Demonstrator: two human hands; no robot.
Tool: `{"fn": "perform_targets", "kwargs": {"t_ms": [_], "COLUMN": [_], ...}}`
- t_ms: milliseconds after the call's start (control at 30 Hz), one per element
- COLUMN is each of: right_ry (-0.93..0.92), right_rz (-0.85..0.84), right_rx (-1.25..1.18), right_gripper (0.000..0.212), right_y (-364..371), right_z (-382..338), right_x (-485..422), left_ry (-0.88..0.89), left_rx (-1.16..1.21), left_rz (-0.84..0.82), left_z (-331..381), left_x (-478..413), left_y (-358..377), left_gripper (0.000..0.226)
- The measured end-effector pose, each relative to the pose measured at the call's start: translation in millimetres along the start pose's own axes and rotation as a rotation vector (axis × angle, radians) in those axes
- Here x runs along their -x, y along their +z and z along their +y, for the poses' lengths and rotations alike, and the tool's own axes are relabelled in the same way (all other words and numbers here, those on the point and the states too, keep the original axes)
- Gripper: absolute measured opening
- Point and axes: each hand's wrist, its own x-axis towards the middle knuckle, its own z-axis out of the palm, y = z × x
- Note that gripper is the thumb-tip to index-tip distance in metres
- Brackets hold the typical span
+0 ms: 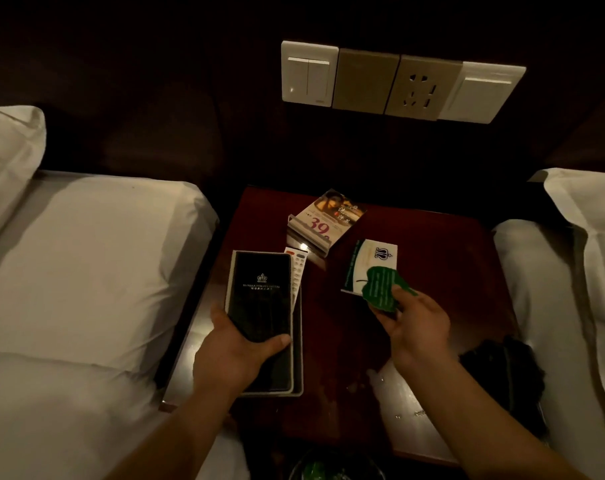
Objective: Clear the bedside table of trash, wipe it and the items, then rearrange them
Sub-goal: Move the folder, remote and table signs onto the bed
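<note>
A dark red bedside table (432, 244) stands between two beds. My left hand (238, 355) grips the near end of a black folder (259, 299) with a crown logo, above a second folder or tray beneath it. A white remote control (298, 268) pokes out from under the folder. My right hand (415, 327) pinches a green leaf-shaped card (380, 285), which overlaps a white and green card (373, 261) on the table. Behind them stands a tilted advert card showing "39" (325, 220) in a clear holder.
A dark cloth (502, 372) lies at the table's right front edge. White beds with pillows flank the table, left (86, 254) and right (571, 271). A wall panel of switches and a socket (398, 84) sits above. A bin holding something green (328, 469) is below.
</note>
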Motion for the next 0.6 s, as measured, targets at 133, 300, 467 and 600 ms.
{"fn": "perform_targets", "kwargs": {"t_ms": [133,300,467,600], "right_ry": [-0.028,-0.041,-0.034,-0.04], "right_rz": [-0.045,-0.18,-0.292,-0.408], "right_rx": [-0.003,-0.016,0.054,0.099], "right_gripper": [0.003,0.01,0.012,0.017], "right_y": [-12,-12,1,13], "right_z": [4,9,27,37], "right_x": [17,30,45,59], "left_ry": [-0.008,-0.022,-0.106,-0.121], "left_rx": [0.148,0.287,0.514,0.593], "left_rz": [-0.072,-0.045,-0.034,0.022], "left_z": [-5,-11,-24,-41], "left_x": [1,8,18,32], "left_y": [-2,-8,-19,-41], "left_gripper": [0.102,0.099,0.085,0.075]}}
